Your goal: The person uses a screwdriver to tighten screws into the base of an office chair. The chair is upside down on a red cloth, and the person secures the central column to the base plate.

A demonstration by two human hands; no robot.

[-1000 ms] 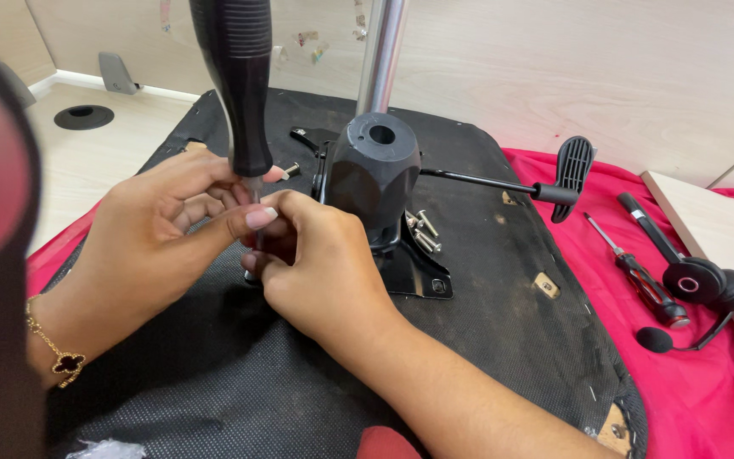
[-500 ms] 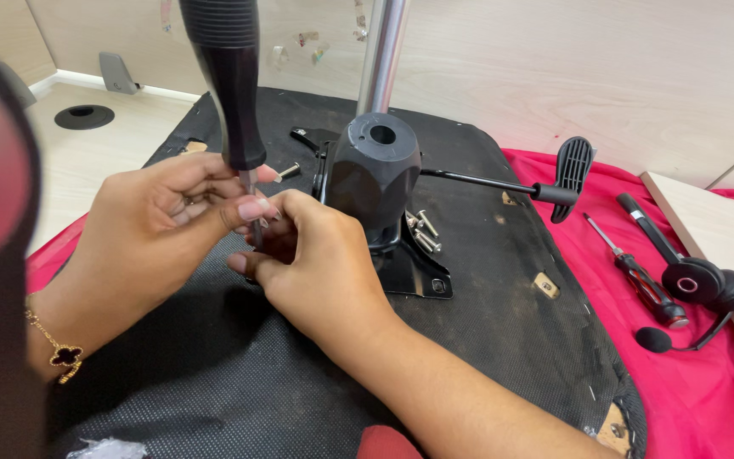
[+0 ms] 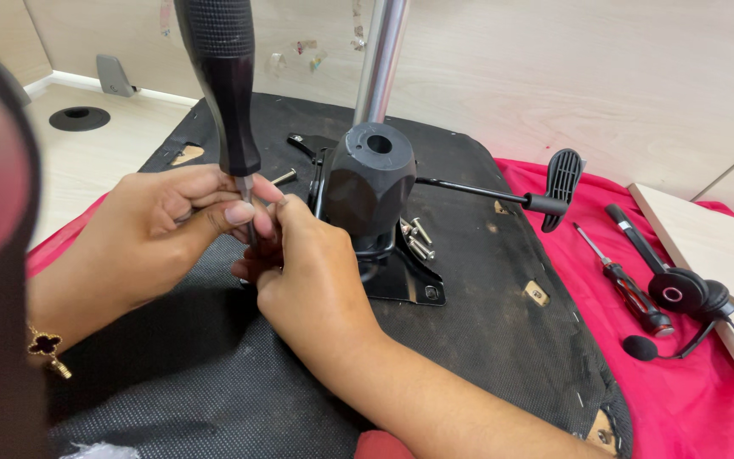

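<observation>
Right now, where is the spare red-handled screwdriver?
The red-handled screwdriver lies on the red cloth at the right of the head view, between the black lever paddle and the headset.

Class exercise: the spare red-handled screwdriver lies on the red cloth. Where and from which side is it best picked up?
Probably by the thick handle of the red-handled screwdriver, coming from above. It lies flat on the red cloth, its thin shaft toward the lever; the headset crowds its right side.

Under my left grip (image 3: 159,238) and right grip (image 3: 312,272) a red cloth (image 3: 681,391) covers the bench (image 3: 61,170). On the cloth, the overturned black seat base (image 3: 486,323) lies beneath them; well right of my right grip lie a screwdriver (image 3: 626,285) and a headset (image 3: 681,297).
</observation>
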